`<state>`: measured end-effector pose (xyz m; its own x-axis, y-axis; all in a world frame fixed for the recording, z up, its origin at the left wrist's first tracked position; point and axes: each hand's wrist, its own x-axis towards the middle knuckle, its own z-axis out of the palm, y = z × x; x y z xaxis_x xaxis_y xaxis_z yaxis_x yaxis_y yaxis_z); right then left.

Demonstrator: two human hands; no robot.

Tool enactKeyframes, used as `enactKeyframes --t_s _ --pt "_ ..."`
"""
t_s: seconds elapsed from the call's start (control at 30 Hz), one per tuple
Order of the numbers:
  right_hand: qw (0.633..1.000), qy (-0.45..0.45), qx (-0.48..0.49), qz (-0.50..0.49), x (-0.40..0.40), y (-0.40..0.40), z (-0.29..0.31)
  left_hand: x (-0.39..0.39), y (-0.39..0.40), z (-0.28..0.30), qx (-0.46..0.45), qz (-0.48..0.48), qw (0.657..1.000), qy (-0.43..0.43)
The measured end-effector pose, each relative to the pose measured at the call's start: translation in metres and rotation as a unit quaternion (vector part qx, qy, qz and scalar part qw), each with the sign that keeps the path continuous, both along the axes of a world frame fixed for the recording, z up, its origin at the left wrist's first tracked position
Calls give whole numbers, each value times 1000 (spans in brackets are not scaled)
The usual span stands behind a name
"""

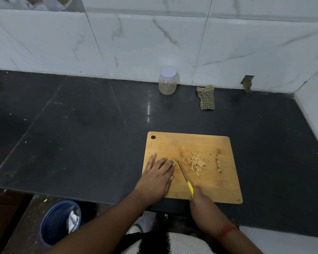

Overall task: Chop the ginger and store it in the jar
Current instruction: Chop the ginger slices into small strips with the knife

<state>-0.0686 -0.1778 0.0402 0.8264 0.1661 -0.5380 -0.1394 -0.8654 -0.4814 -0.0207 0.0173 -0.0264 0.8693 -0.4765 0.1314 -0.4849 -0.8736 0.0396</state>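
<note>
The single head-worn camera looked forward and steeply down from above the counter's near edge, close over the cutting board, facing the tiled back wall and its right corner.

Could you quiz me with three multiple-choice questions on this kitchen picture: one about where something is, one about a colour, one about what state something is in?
1. Where does the jar stand?
A. On the cutting board
B. On the counter against the tiled wall
C. In the blue bucket

2. What colour is the knife handle?
A. Yellow
B. Red
C. Black

3. What state is the jar in?
A. Lid off, lying on its side
B. Upright, lid on
C. Held in a hand

Answers:
1. B: it sits at the back of the counter, far from the cutting board.
2. A: yellow shows above the right hand gripping it.
3. B: a pale lid caps it, and the left hand rests by the ginger.
</note>
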Motion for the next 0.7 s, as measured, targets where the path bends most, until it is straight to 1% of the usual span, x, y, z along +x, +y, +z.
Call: enactKeyframes --t_s 0.1,0.2,0.3,0.4,0.53,0.7 --pt "1000 -16 -23 14 16 10 -2 -1 1 0 -2 -3 1000 -1" --pt "999 -12 -44 26 19 13 -5 0 1 -1 0 -3 1000 -2" --pt "1000 16 -25 5 6 6 -7 -1 1 -1 2 0 1000 -4" --pt "999 25 -22 10 -11 -3 -6 -2 0 -1 3 2 1000 -3" --pt "1000 9 0 -8 -1 1 -1 -2 1 -3 -3 0 1000 -6" --pt "1000 1 -25 3 17 14 -3 -2 3 -4 -12 -11 1000 -20"
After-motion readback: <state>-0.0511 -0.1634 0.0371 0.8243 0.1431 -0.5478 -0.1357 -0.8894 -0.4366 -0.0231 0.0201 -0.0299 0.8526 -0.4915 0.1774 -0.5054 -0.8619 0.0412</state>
